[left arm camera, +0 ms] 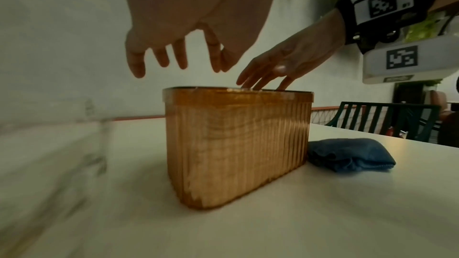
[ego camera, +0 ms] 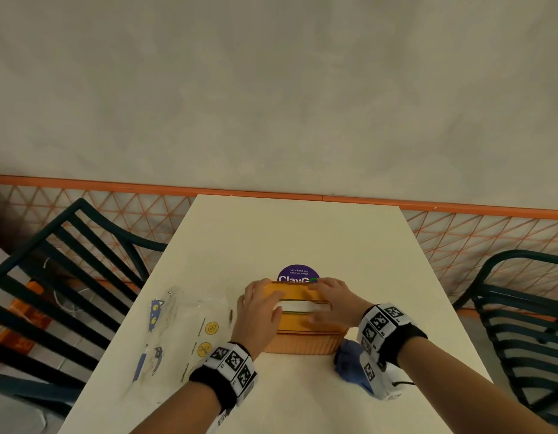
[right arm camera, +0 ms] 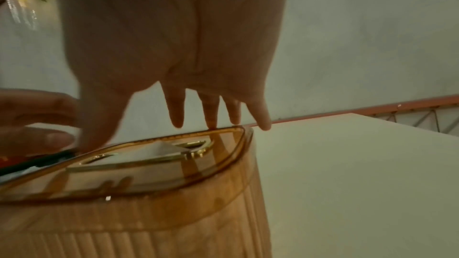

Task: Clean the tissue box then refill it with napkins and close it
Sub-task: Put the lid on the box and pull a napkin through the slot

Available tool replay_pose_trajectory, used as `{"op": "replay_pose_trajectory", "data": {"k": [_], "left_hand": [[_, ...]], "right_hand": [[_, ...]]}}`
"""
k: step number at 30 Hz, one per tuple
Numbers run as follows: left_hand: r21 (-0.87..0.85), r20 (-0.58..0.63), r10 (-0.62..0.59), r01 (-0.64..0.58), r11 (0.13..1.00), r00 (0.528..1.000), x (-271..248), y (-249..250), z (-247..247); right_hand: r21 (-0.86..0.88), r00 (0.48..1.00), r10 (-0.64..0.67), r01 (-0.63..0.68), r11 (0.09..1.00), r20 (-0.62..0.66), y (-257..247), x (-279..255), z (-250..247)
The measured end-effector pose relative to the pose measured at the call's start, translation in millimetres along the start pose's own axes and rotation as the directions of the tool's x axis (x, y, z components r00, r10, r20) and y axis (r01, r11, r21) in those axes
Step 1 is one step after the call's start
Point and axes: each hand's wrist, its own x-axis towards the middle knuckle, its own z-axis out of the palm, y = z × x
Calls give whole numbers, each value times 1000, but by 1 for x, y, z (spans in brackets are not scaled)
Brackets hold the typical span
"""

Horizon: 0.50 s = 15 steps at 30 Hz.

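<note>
An amber ribbed tissue box point(ego camera: 302, 341) stands on the white table point(ego camera: 287, 233), its lid point(ego camera: 298, 322) seated on top. White napkins point(ego camera: 302, 306) show through the lid's slot. My left hand point(ego camera: 260, 305) is spread over the lid's left end; in the left wrist view its fingers point(left arm camera: 178, 56) hang straight, a little above the box point(left arm camera: 236, 144). My right hand point(ego camera: 332, 303) lies flat over the right end. Its straight fingertips point(right arm camera: 211, 121) touch the lid's far rim point(right arm camera: 233, 130). Neither hand grips anything.
A folded blue cloth point(ego camera: 349, 361) lies against the box's right side, under my right wrist. An empty clear plastic wrapper point(ego camera: 183, 327) lies to the left. A purple round sticker point(ego camera: 298, 274) sits behind the box. Dark slatted chairs point(ego camera: 67, 277) flank the table.
</note>
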Motion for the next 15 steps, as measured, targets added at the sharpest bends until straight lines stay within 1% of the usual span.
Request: {"op": "replay_pose_trajectory", "data": {"k": [2,4,9,13,15], "left_hand": [[13,76,67,-68,998,995,11,8,5],[18,121,80,-83,996,989,18,13,11],[86,148,41,-54,995,988,21,15,22],[49,145,43,-51,997,988,23,16,23],[41,163,38,-45,998,986,27,17,22]], "right_hand": [[15,994,1,0,1000,-109,-4,1,4],[7,986,-11,13,1000,-165,-8,5,9],[-28,978,-8,3,1000,-210,-13,9,17],[-59,978,-27,15,998,-205,-10,10,17],[-67,974,-57,44,997,-217,-10,10,16]]}}
